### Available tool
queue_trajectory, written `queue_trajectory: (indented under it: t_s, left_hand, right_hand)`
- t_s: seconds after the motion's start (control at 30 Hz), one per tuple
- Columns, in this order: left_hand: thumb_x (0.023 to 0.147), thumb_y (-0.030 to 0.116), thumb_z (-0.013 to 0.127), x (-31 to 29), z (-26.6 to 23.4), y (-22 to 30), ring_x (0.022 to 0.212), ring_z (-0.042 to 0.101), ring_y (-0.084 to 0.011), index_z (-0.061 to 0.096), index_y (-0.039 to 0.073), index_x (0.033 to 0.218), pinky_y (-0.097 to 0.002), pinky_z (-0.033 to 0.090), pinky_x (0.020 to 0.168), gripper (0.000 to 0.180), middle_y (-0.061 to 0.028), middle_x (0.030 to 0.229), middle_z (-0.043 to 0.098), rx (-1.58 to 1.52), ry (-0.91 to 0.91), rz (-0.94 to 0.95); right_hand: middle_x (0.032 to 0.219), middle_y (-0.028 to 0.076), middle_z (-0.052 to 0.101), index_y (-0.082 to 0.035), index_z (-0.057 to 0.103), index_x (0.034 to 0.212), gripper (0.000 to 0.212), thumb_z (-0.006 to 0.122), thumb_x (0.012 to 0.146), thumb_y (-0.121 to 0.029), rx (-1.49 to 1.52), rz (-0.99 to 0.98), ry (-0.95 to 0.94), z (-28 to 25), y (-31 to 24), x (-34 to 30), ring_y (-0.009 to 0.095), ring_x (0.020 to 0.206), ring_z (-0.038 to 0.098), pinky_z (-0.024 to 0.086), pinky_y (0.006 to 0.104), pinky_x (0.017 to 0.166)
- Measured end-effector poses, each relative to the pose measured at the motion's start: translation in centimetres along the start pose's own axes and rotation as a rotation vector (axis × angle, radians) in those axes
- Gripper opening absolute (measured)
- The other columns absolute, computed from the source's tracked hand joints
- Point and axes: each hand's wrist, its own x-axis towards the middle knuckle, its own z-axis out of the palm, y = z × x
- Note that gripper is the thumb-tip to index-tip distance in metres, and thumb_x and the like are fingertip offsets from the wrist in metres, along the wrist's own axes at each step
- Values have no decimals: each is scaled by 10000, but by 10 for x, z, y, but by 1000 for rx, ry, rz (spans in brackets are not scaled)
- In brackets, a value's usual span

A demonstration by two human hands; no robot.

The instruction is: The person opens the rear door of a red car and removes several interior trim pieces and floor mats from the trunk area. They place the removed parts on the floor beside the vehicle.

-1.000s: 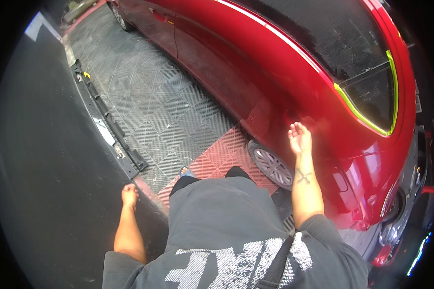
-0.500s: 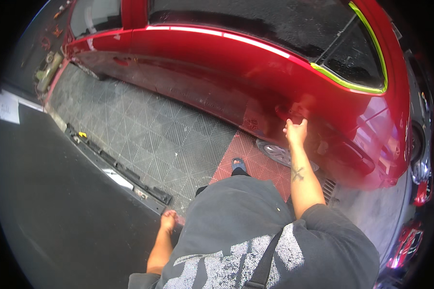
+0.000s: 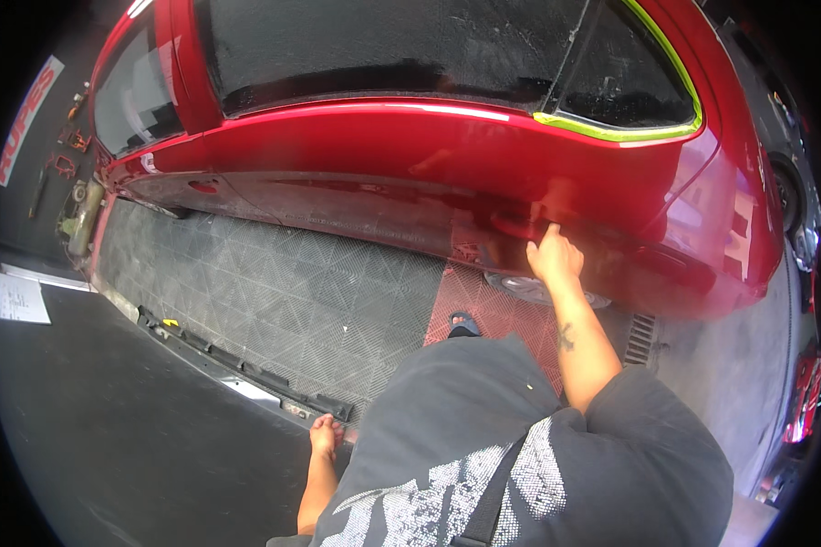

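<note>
My right hand point(image 3: 556, 255) reaches up to the side of a red car point(image 3: 337, 146), its index finger stretched toward the glossy panel just right of a dark recessed door handle point(image 3: 513, 224). I cannot tell whether the fingertip touches the paint, where a blurred reflection of the hand shows. Low at my left side, my left hand point(image 3: 324, 434) hangs with its fingers curled; nothing shows in it. It is beside the edge of a large dark panel point(image 3: 155, 401). Yellow-green masking tape point(image 3: 616, 133) outlines the small rear side window.
Between car and dark panel lies a grey grid-tile floor point(image 3: 310, 283) with a red tiled section point(image 3: 442, 310). A black trim strip point(image 3: 246, 365) runs along the panel edge. Paper sheets point(image 3: 14, 296) lie at far left. A floor drain point(image 3: 640, 339) sits right of my arm.
The view has shifted, so the car's windows show more. My right hand has turned, its index finger now pointing at the panel. My left hand stays low.
</note>
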Motion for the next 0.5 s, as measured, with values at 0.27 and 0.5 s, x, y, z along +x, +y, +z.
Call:
queue_trajectory:
  t_s: [0.27,0.5]
  left_hand:
    - [1020,333,598,18,20,33,744,656,-142,631,170,1195,-310,501,602,241,-29,978,706,216,-121,81]
    - [1019,321,595,31,18,36,678,647,-148,621,177,1135,-294,466,550,187,-16,905,675,277,-195,83]
  right_hand:
    - [1185,217,714,-7,620,1252,555,673,915,-444,159,97,-50,3,0,12,367,1132,683,534,471,979]
    - [1260,165,697,-52,687,1224,549,721,882,-480,190,109,-128,-10,1,24,337,1194,656,528,454,997]
